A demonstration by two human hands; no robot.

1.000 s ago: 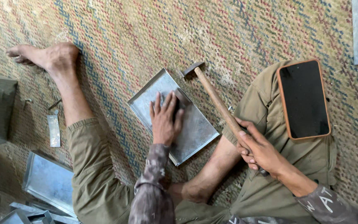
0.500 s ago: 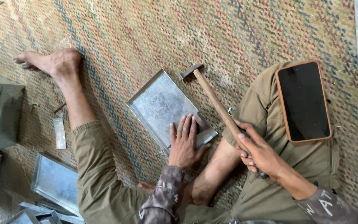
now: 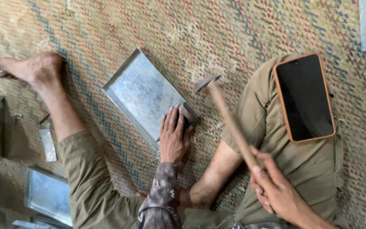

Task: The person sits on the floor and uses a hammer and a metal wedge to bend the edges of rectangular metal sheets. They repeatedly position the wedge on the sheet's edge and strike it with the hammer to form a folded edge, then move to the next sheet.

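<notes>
Head cam: left hand (image 3: pixel 173 138) lies flat, fingers spread, pinning the near corner of the thin metal tray (image 3: pixel 142 95) to the woven mat (image 3: pixel 183 29) betw. the legs, while the right hand (image 3: pixel 276 188) is fisted round the wooden handle of the hammer (image 3: pixel 229 121), head blurred just beside that corner. Best bet, imo: short square taps, fingers kept clear. Tray's dull grey sheet w/ folded rims; phone (image 3: pixel 303 97), dark glass in an orange case, sits on the right thigh.
</notes>
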